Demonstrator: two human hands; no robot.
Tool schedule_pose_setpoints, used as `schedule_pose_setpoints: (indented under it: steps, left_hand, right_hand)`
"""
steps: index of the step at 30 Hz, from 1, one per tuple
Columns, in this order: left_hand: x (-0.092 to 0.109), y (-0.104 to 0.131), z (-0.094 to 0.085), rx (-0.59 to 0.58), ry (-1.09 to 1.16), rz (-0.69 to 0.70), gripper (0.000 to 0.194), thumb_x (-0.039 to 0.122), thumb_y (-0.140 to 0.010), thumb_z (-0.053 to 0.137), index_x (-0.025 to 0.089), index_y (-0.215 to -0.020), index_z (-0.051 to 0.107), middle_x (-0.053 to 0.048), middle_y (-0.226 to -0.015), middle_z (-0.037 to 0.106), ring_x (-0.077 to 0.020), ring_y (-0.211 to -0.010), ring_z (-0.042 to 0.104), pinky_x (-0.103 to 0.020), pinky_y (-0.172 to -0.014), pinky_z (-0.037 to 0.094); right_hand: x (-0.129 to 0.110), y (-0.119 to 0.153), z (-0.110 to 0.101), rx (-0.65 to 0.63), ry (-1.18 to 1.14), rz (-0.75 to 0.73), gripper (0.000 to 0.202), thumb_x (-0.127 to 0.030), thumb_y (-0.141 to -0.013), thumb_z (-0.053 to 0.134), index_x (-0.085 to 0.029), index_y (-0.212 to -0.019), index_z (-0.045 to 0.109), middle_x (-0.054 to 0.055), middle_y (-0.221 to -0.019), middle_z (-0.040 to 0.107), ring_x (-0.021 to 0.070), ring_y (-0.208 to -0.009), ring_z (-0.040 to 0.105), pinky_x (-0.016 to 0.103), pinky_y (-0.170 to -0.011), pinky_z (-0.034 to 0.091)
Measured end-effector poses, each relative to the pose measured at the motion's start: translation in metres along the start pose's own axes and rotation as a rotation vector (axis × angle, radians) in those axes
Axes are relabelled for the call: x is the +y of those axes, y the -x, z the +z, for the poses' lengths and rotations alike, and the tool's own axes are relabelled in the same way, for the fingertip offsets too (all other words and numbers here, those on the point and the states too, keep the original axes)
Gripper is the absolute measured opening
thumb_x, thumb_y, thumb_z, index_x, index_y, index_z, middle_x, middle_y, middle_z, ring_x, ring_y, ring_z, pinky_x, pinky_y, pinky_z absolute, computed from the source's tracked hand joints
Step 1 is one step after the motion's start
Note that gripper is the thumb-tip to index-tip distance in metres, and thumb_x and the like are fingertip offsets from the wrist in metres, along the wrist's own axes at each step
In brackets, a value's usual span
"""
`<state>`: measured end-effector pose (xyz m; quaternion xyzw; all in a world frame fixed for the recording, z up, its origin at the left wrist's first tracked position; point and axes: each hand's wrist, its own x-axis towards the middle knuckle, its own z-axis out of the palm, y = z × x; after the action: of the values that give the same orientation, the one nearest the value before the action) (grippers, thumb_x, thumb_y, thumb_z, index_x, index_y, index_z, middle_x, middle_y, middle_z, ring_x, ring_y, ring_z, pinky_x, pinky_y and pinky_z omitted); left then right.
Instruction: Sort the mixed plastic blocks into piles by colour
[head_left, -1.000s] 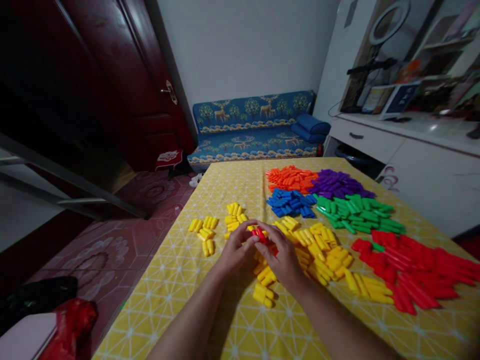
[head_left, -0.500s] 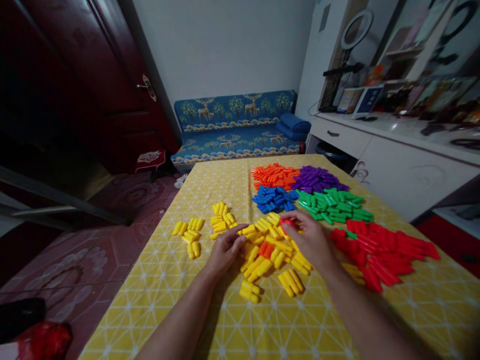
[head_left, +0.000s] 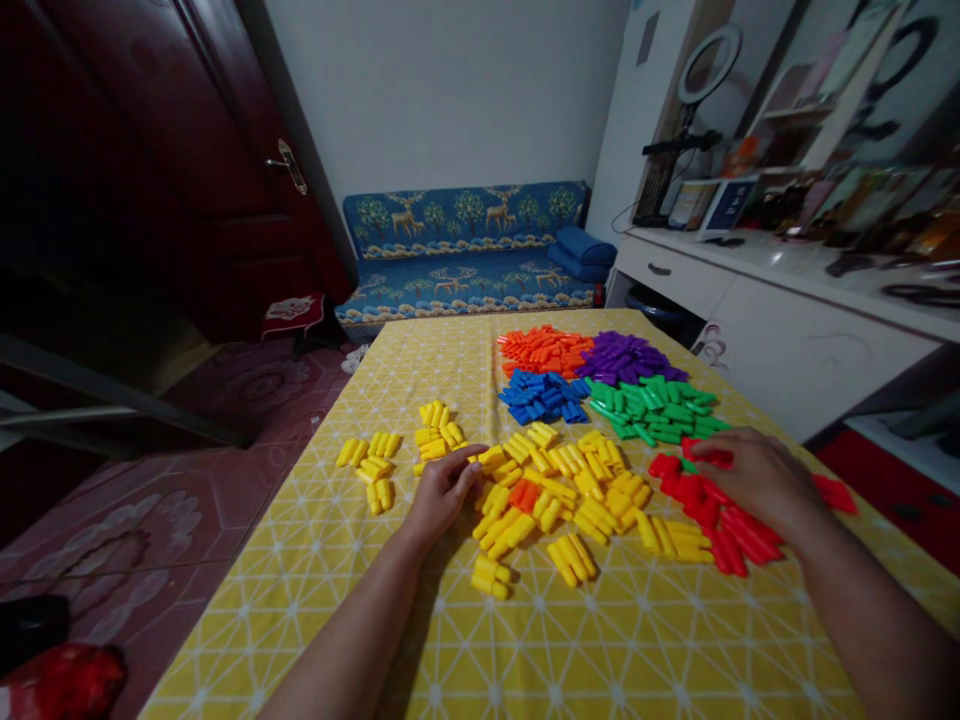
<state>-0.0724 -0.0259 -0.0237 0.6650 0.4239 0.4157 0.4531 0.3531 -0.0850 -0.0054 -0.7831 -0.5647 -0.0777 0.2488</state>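
Note:
Small plastic building blocks lie sorted by colour on the table. My right hand [head_left: 757, 480] is over the pile of red blocks [head_left: 742, 535], its fingers closed on a red block [head_left: 709, 455] at the pile's far left side. At the left edge of the spread-out yellow blocks [head_left: 600, 470] rests my left hand [head_left: 442, 490]. Its thumb and forefinger are apart, and no block shows between them; the other fingers are partly hidden. One orange piece [head_left: 523, 496] sits among the yellow blocks. A green block [head_left: 688, 465] shows beside the red ones.
Behind are piles of blue [head_left: 544, 397], green [head_left: 652, 408], orange [head_left: 544, 350] and purple blocks [head_left: 630, 358]. Smaller yellow groups [head_left: 371, 468] lie to the left. Past the patterned table [head_left: 300, 610] stand a blue sofa [head_left: 465, 275] and a white dresser [head_left: 810, 330].
My right hand has moved right, carrying the red block from above the yellow blocks to the red pile. My left hand has stayed by the yellow blocks. The view has shifted slightly.

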Motion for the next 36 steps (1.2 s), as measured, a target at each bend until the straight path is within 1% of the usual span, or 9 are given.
schedule_pose_setpoints:
  steps: [5,11,17,20,23,26,29,32,36]
  left_hand:
    - [-0.006,0.000,-0.003,0.023,-0.008,-0.006,0.043,0.043,-0.088,0.055,0.013,-0.116,0.066,-0.001,-0.063,0.063,-0.0128,-0.057,0.056,-0.023,-0.058,0.046]
    - [-0.007,-0.002,-0.002,0.036,0.008,-0.009,0.039,0.042,-0.086,0.057,0.014,-0.110,0.069,-0.001,-0.060,0.063,-0.0130,-0.054,0.056,-0.023,-0.057,0.045]
    - [-0.004,-0.002,-0.003,0.033,-0.022,0.007,0.035,0.038,-0.087,0.056,0.013,-0.106,0.071,-0.001,-0.061,0.065,-0.0131,-0.055,0.058,-0.023,-0.057,0.046]
    - [-0.003,-0.001,-0.003,0.037,-0.056,0.019,0.033,0.036,-0.088,0.054,0.013,-0.104,0.071,-0.002,-0.062,0.066,-0.0135,-0.056,0.058,-0.023,-0.058,0.046]
    - [-0.004,-0.001,-0.003,0.047,-0.137,0.051,0.030,0.032,-0.089,0.052,0.014,-0.103,0.071,-0.004,-0.068,0.069,-0.0147,-0.060,0.060,-0.025,-0.061,0.047]
    - [-0.007,-0.002,-0.006,0.125,-0.290,0.124,0.025,0.026,-0.089,0.051,0.016,-0.101,0.071,-0.006,-0.082,0.072,-0.0171,-0.072,0.064,-0.028,-0.070,0.049]
    - [-0.011,-0.005,-0.016,0.296,-0.467,0.249,0.023,0.020,-0.089,0.050,0.018,-0.100,0.070,-0.008,-0.095,0.071,-0.0203,-0.091,0.063,-0.034,-0.084,0.049]
    - [-0.016,-0.010,-0.029,0.383,-0.623,0.333,0.027,0.019,-0.088,0.052,0.020,-0.111,0.067,-0.011,-0.114,0.064,-0.0227,-0.109,0.056,-0.039,-0.096,0.045]
    - [-0.022,-0.014,-0.038,0.251,-0.805,0.257,0.050,0.035,-0.082,0.064,0.020,-0.130,0.057,-0.015,-0.140,0.047,-0.0304,-0.128,0.044,-0.048,-0.105,0.038]
  right_hand:
    - [-0.021,-0.007,0.009,-0.194,0.251,-0.048,0.014,-0.034,-0.062,0.073,-0.027,-0.073,0.078,0.014,-0.107,0.066,0.0351,-0.097,0.055,0.044,-0.073,0.042]
    - [-0.035,-0.020,0.003,-0.288,0.287,-0.007,0.006,-0.024,-0.067,0.070,-0.021,-0.070,0.074,0.014,-0.101,0.066,0.0336,-0.100,0.053,0.043,-0.075,0.039]
    - [-0.060,-0.066,-0.021,-0.044,0.247,0.002,0.018,-0.029,-0.071,0.073,-0.018,-0.085,0.074,0.017,-0.106,0.065,0.0337,-0.100,0.054,0.044,-0.077,0.039]
    - [-0.089,-0.074,-0.018,0.145,0.067,-0.111,0.027,-0.033,-0.076,0.068,-0.016,-0.098,0.072,0.017,-0.107,0.063,0.0314,-0.102,0.055,0.043,-0.083,0.042]
    - [-0.133,-0.050,0.004,0.181,-0.296,-0.309,0.020,-0.031,-0.080,0.062,-0.018,-0.094,0.070,0.011,-0.102,0.064,0.0252,-0.100,0.058,0.039,-0.091,0.045]
    - [-0.183,-0.004,0.033,0.018,-0.590,-0.429,0.016,-0.031,-0.083,0.059,-0.022,-0.092,0.068,0.008,-0.103,0.064,0.0234,-0.100,0.060,0.039,-0.091,0.048]
    - [-0.220,0.040,0.055,-0.135,-0.723,-0.439,0.015,-0.026,-0.082,0.059,-0.023,-0.093,0.069,0.008,-0.105,0.064,0.0232,-0.102,0.061,0.039,-0.092,0.049]
    - [-0.234,0.061,0.067,-0.178,-0.774,-0.408,0.015,-0.023,-0.081,0.060,-0.023,-0.093,0.070,0.008,-0.108,0.064,0.0235,-0.105,0.060,0.041,-0.095,0.048]
    - [-0.232,0.064,0.073,-0.173,-0.796,-0.375,0.016,-0.021,-0.082,0.058,-0.022,-0.093,0.070,0.008,-0.107,0.065,0.0232,-0.104,0.060,0.041,-0.095,0.048]
